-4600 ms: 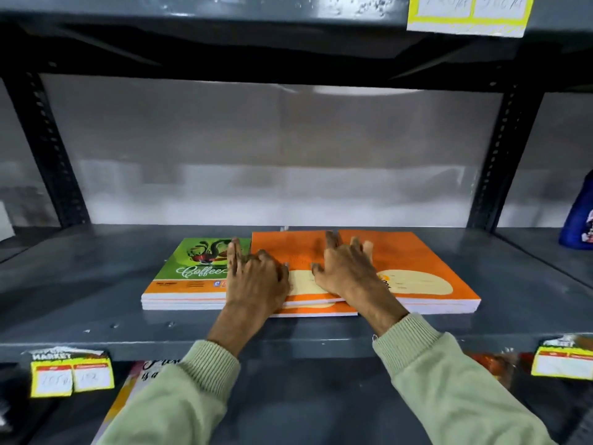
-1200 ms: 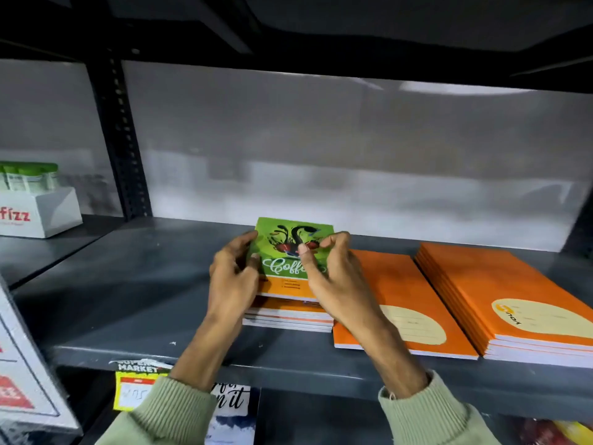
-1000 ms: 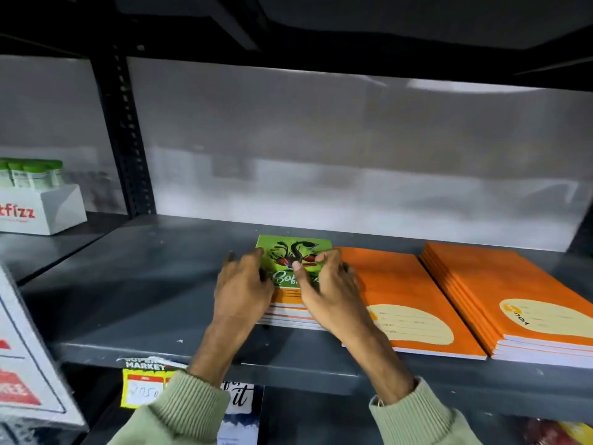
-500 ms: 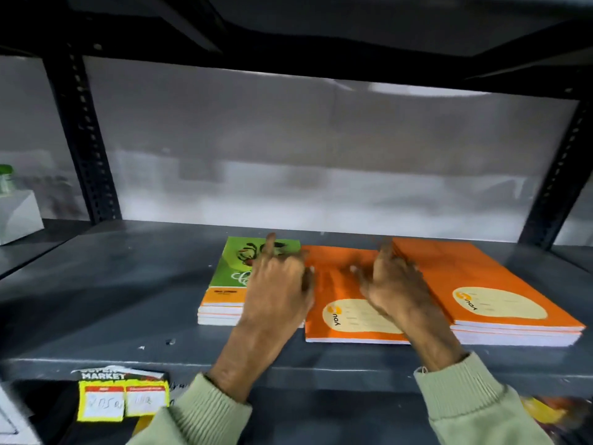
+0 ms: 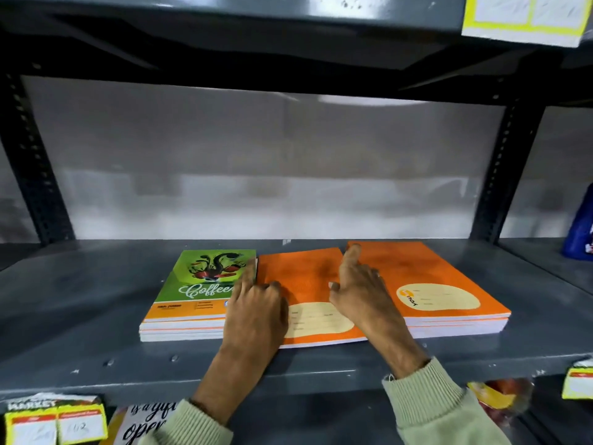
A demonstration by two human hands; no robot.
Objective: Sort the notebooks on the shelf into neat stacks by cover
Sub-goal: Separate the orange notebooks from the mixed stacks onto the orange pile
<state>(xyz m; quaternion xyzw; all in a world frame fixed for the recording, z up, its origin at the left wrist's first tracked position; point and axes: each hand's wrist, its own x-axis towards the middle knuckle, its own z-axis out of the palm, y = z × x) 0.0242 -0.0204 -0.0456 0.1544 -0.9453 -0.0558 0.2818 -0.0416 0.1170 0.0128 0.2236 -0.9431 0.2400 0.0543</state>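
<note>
Three piles of notebooks lie side by side on the grey metal shelf point(image 5: 96, 303). At the left is a stack topped by a green "Coffee" cover point(image 5: 202, 284). A thin orange notebook point(image 5: 301, 281) with a cream label lies in the middle. A thicker orange stack point(image 5: 442, 284) sits at the right. My left hand point(image 5: 256, 309) rests on the middle notebook's left edge, index finger stretched along the gap to the green stack. My right hand point(image 5: 359, 293) rests on its right edge, index finger pointing along the gap to the orange stack. Neither hand grips anything.
Dark slotted uprights point(image 5: 35, 162) frame the bay at both sides. A blue pack point(image 5: 580, 229) stands on the neighbouring shelf at the right. Yellow price tags point(image 5: 54, 422) hang on the shelf's front edge. The upper shelf point(image 5: 288, 14) hangs low overhead.
Both hands let go of the green notebook stack after setting it down, then moved right onto the middle orange notebook's two edges. The view has swung right.
</note>
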